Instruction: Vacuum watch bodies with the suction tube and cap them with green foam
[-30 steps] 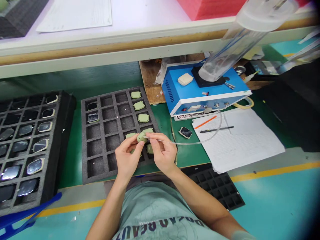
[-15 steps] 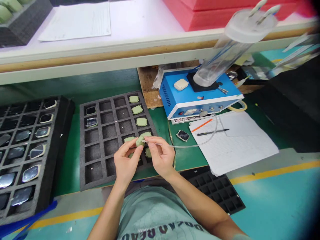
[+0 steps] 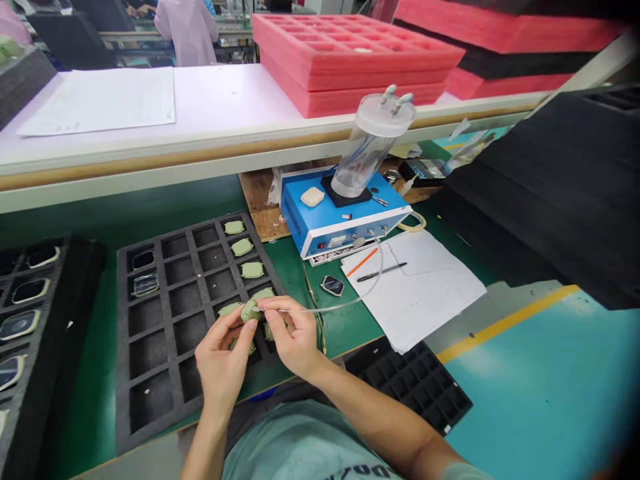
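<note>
My left hand [image 3: 223,353] pinches a small green case [image 3: 249,309] between thumb and fingers, above a dark grey foam tray [image 3: 170,300]. Close against its right side, my right hand [image 3: 293,333] is closed on the end of a thin clear tube [image 3: 345,307], whose tip meets the case. The tube curves back to a blue and white machine [image 3: 345,220]. More green cases [image 3: 252,270] lie in the tray's right-hand pockets, some partly hidden by my hands. Two dark-faced pieces [image 3: 145,285] sit in its left column.
A watch-like piece [image 3: 333,286] and papers [image 3: 420,287] with a pen [image 3: 381,272] lie to the right. A clear cylinder [image 3: 365,153] stands on the machine. Red foam trays [image 3: 350,60] top the shelf. Another tray [image 3: 30,333] of watch-like pieces is at left. A person [image 3: 187,30] is beyond.
The view has tilted up and shifted right, so the bench things appear lower and further left. Both hands keep the same hold on the green case and tube.
</note>
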The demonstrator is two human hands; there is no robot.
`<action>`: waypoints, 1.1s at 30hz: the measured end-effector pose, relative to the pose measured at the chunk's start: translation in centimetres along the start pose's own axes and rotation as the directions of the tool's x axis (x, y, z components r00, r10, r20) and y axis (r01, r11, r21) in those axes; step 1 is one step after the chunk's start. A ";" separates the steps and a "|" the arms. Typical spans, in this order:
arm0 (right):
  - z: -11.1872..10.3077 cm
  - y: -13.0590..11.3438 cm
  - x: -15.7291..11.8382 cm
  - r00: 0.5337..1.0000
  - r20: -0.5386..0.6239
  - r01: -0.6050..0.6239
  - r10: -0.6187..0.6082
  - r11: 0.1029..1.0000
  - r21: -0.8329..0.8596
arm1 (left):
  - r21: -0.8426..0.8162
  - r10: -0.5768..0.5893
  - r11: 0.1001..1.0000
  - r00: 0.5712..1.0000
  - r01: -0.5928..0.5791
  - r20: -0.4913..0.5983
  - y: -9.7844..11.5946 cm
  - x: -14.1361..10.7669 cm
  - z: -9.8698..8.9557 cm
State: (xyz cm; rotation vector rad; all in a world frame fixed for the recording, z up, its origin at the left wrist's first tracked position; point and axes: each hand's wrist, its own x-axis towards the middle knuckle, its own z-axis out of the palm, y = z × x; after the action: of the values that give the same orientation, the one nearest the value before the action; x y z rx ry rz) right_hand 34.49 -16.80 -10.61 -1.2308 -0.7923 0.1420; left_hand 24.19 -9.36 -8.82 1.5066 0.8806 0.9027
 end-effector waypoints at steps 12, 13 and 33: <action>0.0 0.0 0.1 1.000 0.002 0.011 -0.011 1.000 0.020 | -0.010 -0.004 1.000 1.000 0.004 -0.010 0.0 0.0 0.0; 0.0 0.0 0.1 1.000 0.002 0.006 -0.006 1.000 0.023 | -0.010 -0.006 1.000 1.000 0.006 -0.011 0.0 0.0 0.0; -0.2 0.1 -0.3 1.000 0.023 -0.013 0.013 1.000 0.019 | -0.030 0.005 1.000 1.000 -0.005 0.014 -0.2 -0.1 0.0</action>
State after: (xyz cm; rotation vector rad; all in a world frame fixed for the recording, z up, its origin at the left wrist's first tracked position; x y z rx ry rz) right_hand 34.42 -17.09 -10.88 -1.2184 -0.8015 0.1743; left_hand 24.09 -9.46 -9.07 1.4886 0.8497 0.9039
